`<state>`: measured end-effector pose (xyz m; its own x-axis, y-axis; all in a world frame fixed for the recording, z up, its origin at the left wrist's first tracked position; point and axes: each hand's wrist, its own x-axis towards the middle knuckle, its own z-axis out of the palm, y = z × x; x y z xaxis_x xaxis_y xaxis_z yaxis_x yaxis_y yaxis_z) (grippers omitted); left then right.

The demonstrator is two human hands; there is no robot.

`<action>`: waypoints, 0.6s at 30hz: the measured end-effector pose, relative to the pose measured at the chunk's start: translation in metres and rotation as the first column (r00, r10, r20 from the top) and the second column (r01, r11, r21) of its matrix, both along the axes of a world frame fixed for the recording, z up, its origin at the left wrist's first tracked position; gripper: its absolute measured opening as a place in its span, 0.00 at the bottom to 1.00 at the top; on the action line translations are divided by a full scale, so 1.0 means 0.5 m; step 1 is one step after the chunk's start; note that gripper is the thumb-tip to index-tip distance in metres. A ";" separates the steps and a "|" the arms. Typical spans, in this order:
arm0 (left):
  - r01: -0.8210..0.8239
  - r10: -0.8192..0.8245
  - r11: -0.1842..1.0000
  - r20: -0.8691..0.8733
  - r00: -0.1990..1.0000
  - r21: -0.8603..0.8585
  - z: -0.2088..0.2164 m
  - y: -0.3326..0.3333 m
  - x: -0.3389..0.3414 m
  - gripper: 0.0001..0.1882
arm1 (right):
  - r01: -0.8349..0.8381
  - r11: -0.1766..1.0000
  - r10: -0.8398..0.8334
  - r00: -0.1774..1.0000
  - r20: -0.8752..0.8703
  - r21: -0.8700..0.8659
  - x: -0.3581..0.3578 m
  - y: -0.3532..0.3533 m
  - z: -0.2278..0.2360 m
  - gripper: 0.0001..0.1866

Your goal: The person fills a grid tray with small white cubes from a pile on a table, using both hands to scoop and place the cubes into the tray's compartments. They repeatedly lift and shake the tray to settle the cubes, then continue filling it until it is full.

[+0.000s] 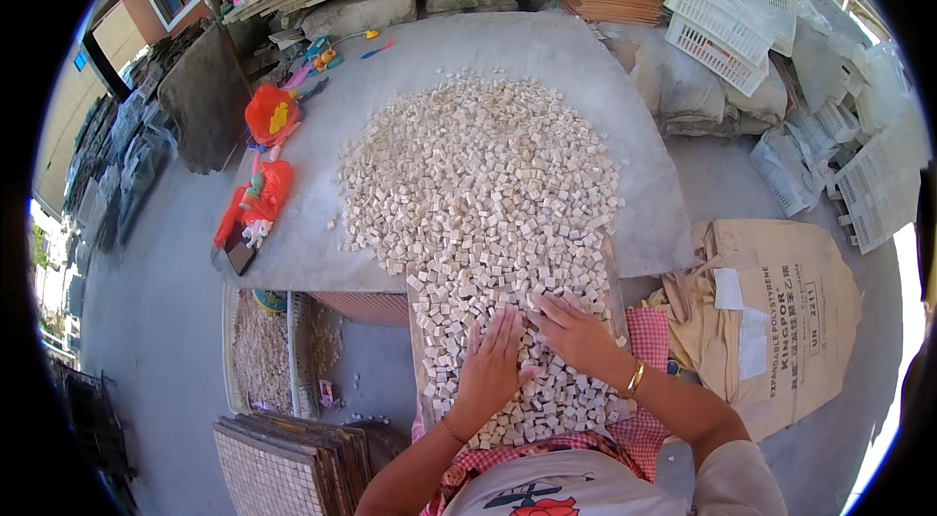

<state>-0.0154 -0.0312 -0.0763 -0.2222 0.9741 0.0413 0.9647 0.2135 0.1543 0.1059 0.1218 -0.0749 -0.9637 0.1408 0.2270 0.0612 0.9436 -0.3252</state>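
A wide heap of small cream-white stone cubes [478,174] covers the middle of the grey table [644,223] and runs down onto a board [617,287] in front of me. My left hand [496,360] lies flat on the cubes over the board, its fingers stretched forward. Beside it my right hand [574,329] rests on the cubes too, fingers extended and angled to the left. Both palms face down, and neither hand grips anything. The cubes directly under the palms are hidden.
Red plastic toys [268,116] and a dark phone-like object [240,256] lie along the table's left edge. Below are a white crate [305,370] of small pieces and stacked mosaic panels [268,467]. A tan sack [781,321] lies right; white baskets [727,23] stand behind.
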 end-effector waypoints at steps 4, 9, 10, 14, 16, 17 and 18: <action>-0.090 0.077 0.990 0.113 0.991 0.113 0.005 0.063 -0.065 0.42 | 0.096 0.987 -0.090 0.994 0.055 -0.127 -0.031 0.048 0.014 0.26; -0.230 0.204 0.945 0.130 0.970 0.232 -0.042 0.130 -0.112 0.42 | 0.280 0.960 -0.279 0.960 0.006 -0.032 -0.094 0.032 -0.035 0.32; -0.238 0.213 0.941 0.125 0.969 0.242 -0.043 0.137 -0.112 0.42 | 0.286 0.958 -0.286 0.958 0.009 0.006 -0.099 0.024 -0.036 0.32; -0.056 0.033 0.990 0.177 0.984 0.128 -0.032 0.090 -0.103 0.41 | 0.032 0.988 -0.019 0.996 0.083 -0.152 -0.045 0.007 0.018 0.31; 0.043 -0.040 0.999 0.176 0.984 -0.014 0.012 0.025 -0.072 0.41 | 0.083 0.978 -0.077 0.996 0.037 -0.191 0.014 -0.011 0.061 0.30; 0.027 -0.034 0.999 0.205 0.978 0.038 0.012 -0.018 -0.065 0.38 | 0.098 0.971 -0.098 0.995 0.012 -0.217 0.046 -0.016 0.072 0.30; -0.082 0.059 0.992 0.221 0.974 0.096 0.020 -0.050 -0.064 0.37 | 0.210 0.929 -0.238 0.970 -0.055 -0.305 0.089 -0.008 0.067 0.29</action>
<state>-0.0476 -0.0560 -0.0666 -0.3049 0.9487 0.0841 0.8888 0.2516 0.3831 0.1504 0.1179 -0.0414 -0.8770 0.4243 0.2255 0.2179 0.7695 -0.6004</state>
